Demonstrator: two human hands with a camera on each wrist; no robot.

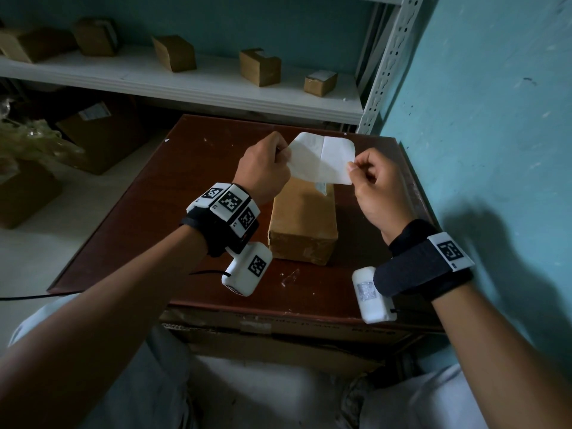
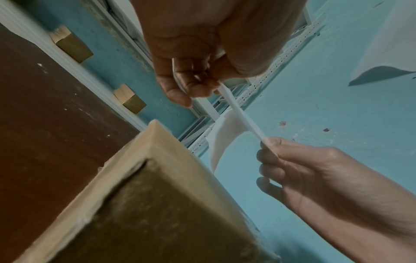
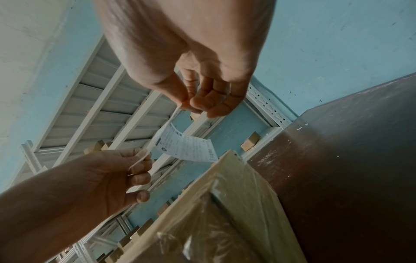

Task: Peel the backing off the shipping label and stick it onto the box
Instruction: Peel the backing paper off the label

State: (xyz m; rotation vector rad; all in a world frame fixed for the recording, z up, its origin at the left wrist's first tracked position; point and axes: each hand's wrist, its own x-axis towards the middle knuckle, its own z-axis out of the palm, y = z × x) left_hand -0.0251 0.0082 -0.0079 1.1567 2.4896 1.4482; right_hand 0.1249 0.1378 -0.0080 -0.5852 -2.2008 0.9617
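Note:
A white shipping label (image 1: 322,159) is stretched in the air between both hands, above the far end of a brown cardboard box (image 1: 303,224). My left hand (image 1: 286,153) pinches its left edge and my right hand (image 1: 351,168) pinches its lower right corner. From above I see the blank side with a fold line. The right wrist view shows the printed side of the label (image 3: 186,146) facing down, hanging between my right hand (image 3: 186,105) and left hand (image 3: 141,156). In the left wrist view the label (image 2: 243,121) appears edge-on, running from my left hand (image 2: 209,83). Which layer each hand holds I cannot tell.
The box lies on a dark red-brown table (image 1: 185,212) that stands against a blue wall (image 1: 479,119) on the right. Behind the table, a white shelf (image 1: 185,82) carries several small cardboard boxes. More cartons sit on the floor at the left.

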